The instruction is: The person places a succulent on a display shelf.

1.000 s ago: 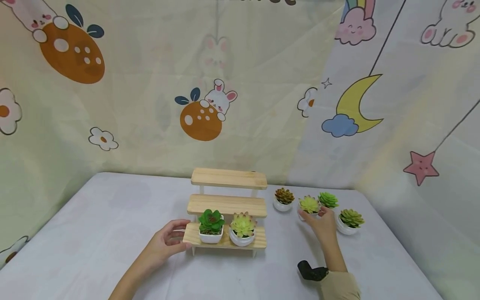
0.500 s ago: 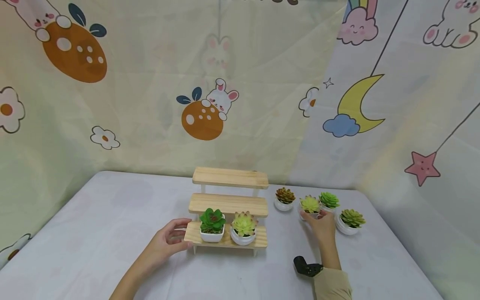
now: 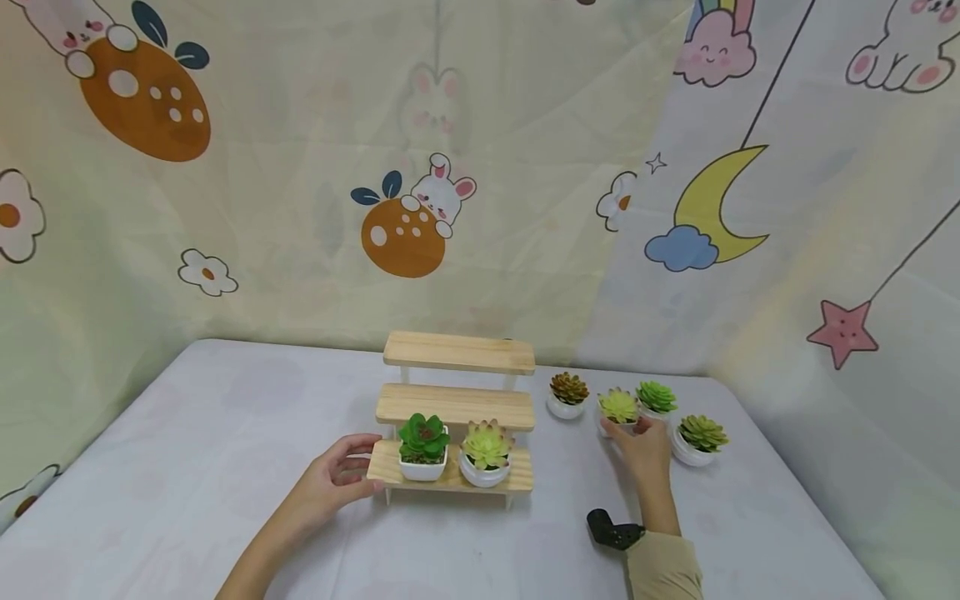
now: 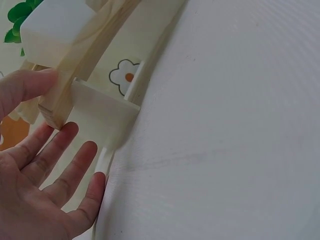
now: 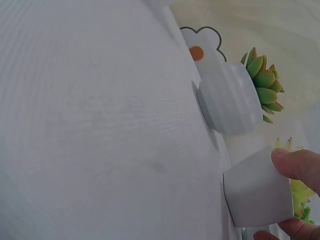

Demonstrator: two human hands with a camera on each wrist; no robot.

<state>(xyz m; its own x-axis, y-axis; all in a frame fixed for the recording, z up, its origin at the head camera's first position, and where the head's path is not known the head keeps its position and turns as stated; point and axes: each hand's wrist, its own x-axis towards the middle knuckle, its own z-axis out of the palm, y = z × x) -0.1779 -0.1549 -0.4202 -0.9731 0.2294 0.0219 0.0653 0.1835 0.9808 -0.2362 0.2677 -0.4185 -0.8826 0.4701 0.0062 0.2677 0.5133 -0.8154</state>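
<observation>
A three-step wooden stand [image 3: 456,407] holds two potted succulents on its lowest step: a dark green one [image 3: 423,440] in a square white pot and a pale one with reddish tips [image 3: 487,446] in a round pot. My left hand [image 3: 330,479] grips the left end of that step, thumb on top and index finger at the end in the left wrist view, other fingers spread below. To the right, my right hand [image 3: 647,450] pinches the white pot [image 5: 257,190] of a yellow-green succulent [image 3: 619,405] at its rim. The pot's base is at the tabletop.
Around the right hand stand a brown succulent [image 3: 568,390], a bright green one [image 3: 657,397] and an olive-green one [image 3: 702,435], all in white pots. A black wrist device [image 3: 613,530] is on the right forearm. A printed cloth [image 3: 525,275] hangs behind the table.
The right forearm and its black device have shifted slightly left, while the right hand's fingers stay at the same pot. The left hand and the stand have not visibly moved.
</observation>
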